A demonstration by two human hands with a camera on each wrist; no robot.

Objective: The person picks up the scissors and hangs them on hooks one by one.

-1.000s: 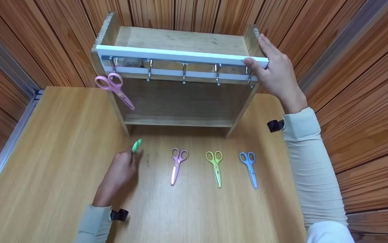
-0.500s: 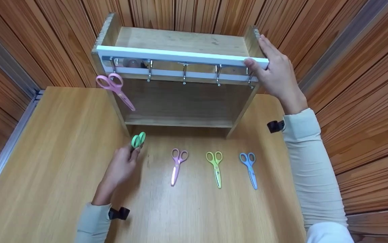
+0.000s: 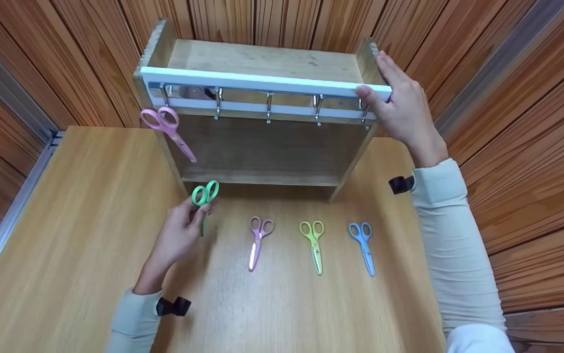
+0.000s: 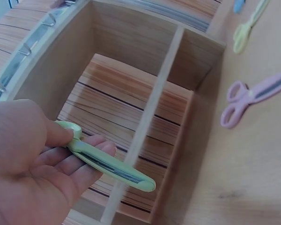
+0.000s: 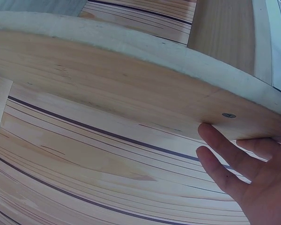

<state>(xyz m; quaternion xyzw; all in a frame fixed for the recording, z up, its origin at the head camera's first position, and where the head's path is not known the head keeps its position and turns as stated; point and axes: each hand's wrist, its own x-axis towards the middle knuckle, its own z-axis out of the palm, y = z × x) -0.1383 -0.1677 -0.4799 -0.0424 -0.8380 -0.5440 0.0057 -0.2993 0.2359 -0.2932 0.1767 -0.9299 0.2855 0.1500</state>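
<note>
My left hand [image 3: 176,238] pinches a pair of green scissors [image 4: 114,166] between thumb and fingers, handle loops up and blades down, in front of the shelf's lower left. In the left wrist view the blades extend past my fingertips. My right hand [image 3: 404,105] holds the right end of the wooden shelf [image 3: 262,54], thumb over its white hook rail [image 3: 262,77] and fingers along the outer side panel. Pink scissors [image 3: 171,131] hang from the leftmost hook. On the table lie pink scissors [image 3: 256,245], yellow scissors [image 3: 315,247] and blue scissors [image 3: 364,249], side by side.
Several metal hooks [image 3: 269,109] line the rail, and those right of the hanging scissors carry nothing. The shelf stands on the wooden table [image 3: 272,314] before a wood-panelled wall [image 3: 282,19]. More panelling rises at both sides.
My left hand has lifted slightly and turned, so the green scissors' loops have swung up and now face the head camera. The right hand stays on the shelf.
</note>
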